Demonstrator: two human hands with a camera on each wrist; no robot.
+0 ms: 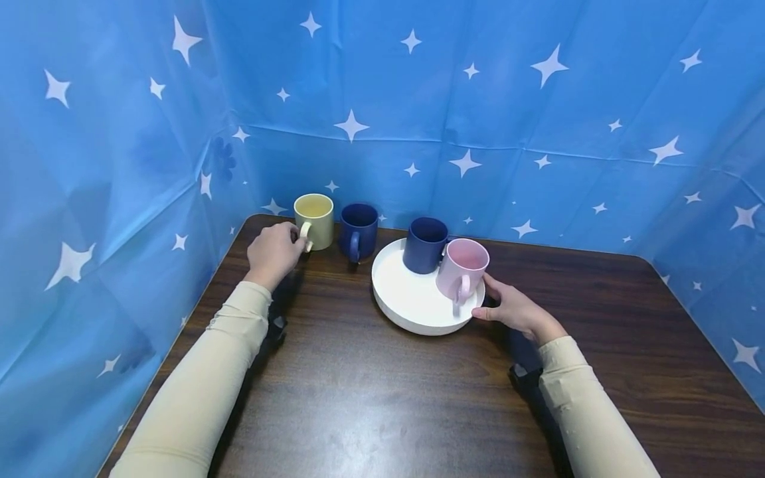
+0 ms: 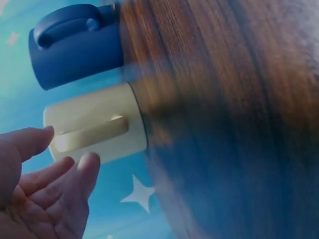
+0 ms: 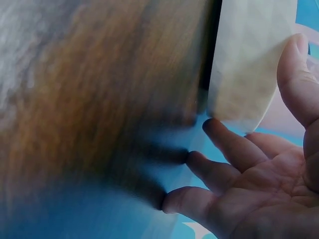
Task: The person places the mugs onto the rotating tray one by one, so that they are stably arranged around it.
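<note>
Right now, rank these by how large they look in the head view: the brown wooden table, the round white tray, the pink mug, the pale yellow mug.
1. Brown wooden table
2. Round white tray
Unranked: pink mug and pale yellow mug; the pink one looks slightly larger but sits closer.

Two mugs in the tray (two other mugs left of it).

Your left sleeve and right sleeve are long, plain and pale cream, wrinkled toward the cuffs. A small black device shows beside each cuff, its details too dark to tell. Beyond the cuffs, your left hand and right hand are bare.
</note>
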